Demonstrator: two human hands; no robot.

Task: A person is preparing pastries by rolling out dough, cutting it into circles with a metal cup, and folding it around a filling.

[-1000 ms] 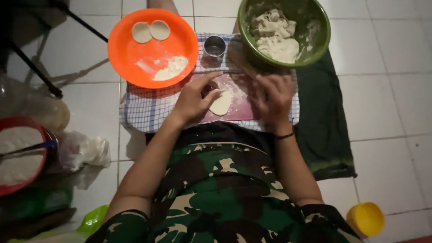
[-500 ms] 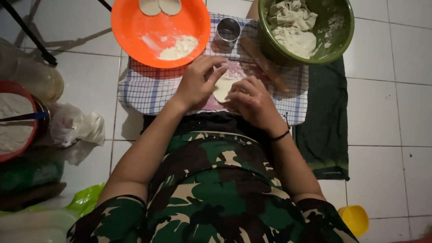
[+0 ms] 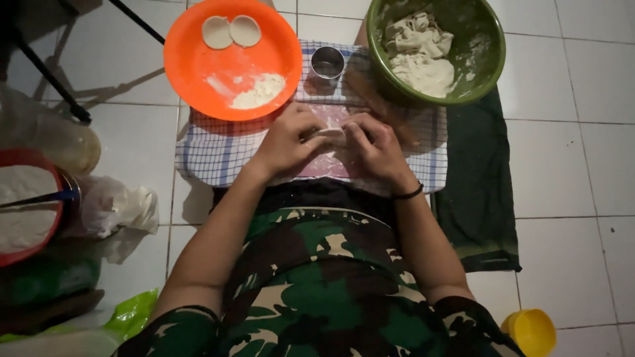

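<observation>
A checked cloth (image 3: 218, 155) covers the floor, carrying a green bowl (image 3: 486, 63) of dough scraps and an orange plate (image 3: 192, 73) (two cut rounds, some flour). Left hand (image 3: 288, 142) and right hand (image 3: 377, 149) pinch a small dough piece (image 3: 329, 133) between their fingertips. It looks soft, light and tearable; best held by its edges.

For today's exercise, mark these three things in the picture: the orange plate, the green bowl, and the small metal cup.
orange plate (image 3: 198, 63), head view, bare floor of the plate at its left.
green bowl (image 3: 486, 59), head view, inner wall at the right.
small metal cup (image 3: 327, 63), head view, middle of its open top.
</observation>
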